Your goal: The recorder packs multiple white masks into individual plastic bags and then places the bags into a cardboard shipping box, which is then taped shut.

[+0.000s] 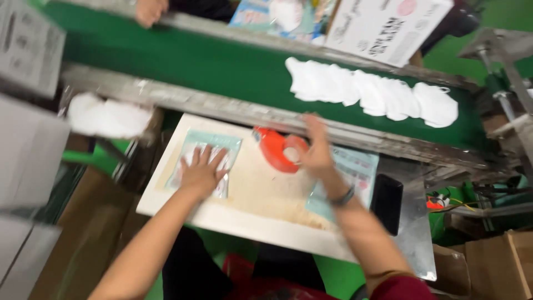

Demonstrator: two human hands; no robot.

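On the white board [244, 214], my left hand [201, 172] lies flat, fingers spread, pressing a clear packet [204, 161]. My right hand [317, 153] reaches open toward the red tape dispenser [276, 149], perhaps touching it; blur hides contact.

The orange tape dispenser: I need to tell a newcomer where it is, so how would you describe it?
Find the white work board below the green conveyor belt. At its top edge, touching the right hand, sits the orange plastic tape dispenser. It is the only bright orange, rounded thing among flat pale packets.
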